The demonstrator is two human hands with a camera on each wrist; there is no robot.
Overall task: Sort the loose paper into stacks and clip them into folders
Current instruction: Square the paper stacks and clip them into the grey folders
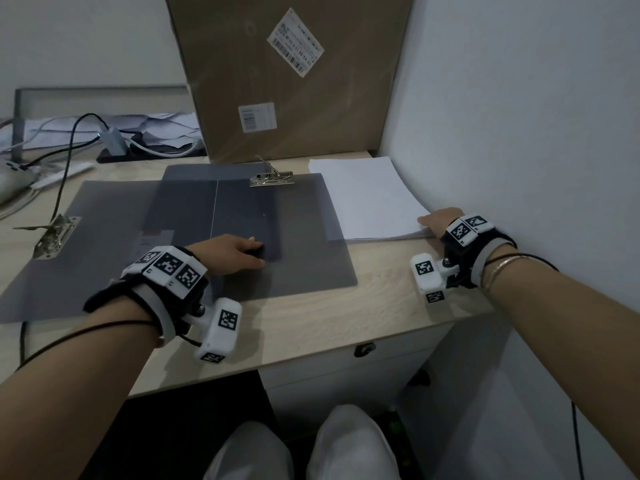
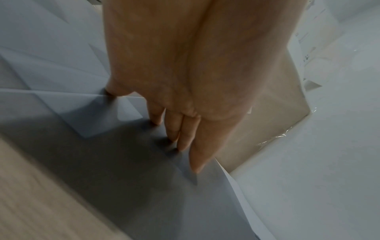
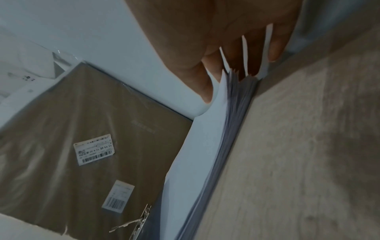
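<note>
A grey translucent folder (image 1: 294, 237) lies open in the middle of the desk, its metal clip (image 1: 272, 178) raised at the far edge. My left hand (image 1: 242, 252) rests flat on it, and its straight fingers (image 2: 180, 134) press the grey cover (image 2: 102, 162). A second grey folder (image 1: 86, 271) with its own clip (image 1: 52, 233) lies partly under it at the left. To the right lies a white paper stack (image 1: 367, 199). My right hand (image 1: 434, 221) pinches its near right corner, thumb (image 3: 205, 86) on top and the other fingers between the sheets (image 3: 232, 113).
A large cardboard box (image 1: 294, 81) stands against the wall behind the folders. Cables, an adapter (image 1: 112, 140) and crumpled papers lie at the back left. The white wall (image 1: 519, 133) runs close along the right of the paper stack. The desk's front edge (image 1: 311, 355) is near my wrists.
</note>
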